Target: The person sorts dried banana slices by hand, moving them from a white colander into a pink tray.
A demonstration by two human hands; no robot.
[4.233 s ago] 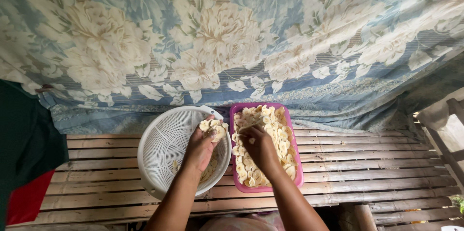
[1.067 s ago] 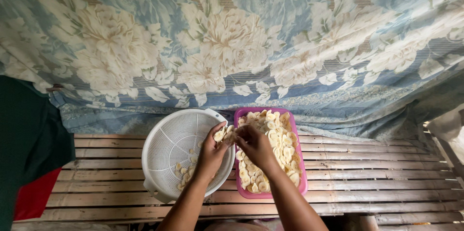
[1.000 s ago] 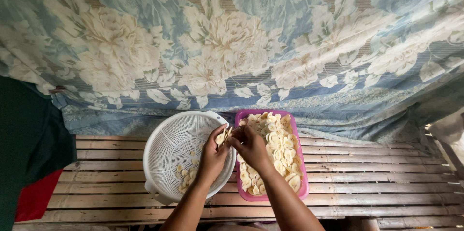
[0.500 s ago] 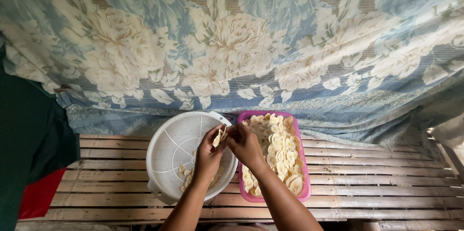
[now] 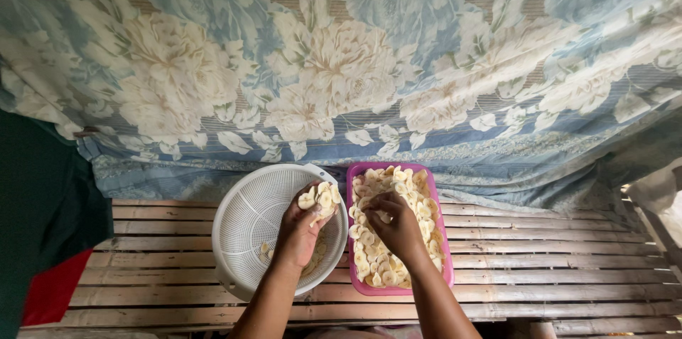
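Pale slices (image 5: 320,198) in left hand (image 5: 298,229) over colander (image 5: 252,222)

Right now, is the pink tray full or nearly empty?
Full. The pink tray is heaped with pale slices along its whole length; the right hand rests on them.

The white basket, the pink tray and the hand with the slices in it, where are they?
white basket (image 5: 245,222): head view, on its bare inner wall.
pink tray (image 5: 447,268): head view, on its right rim.
left hand (image 5: 302,229): head view, on the back of the hand holding pale slices.
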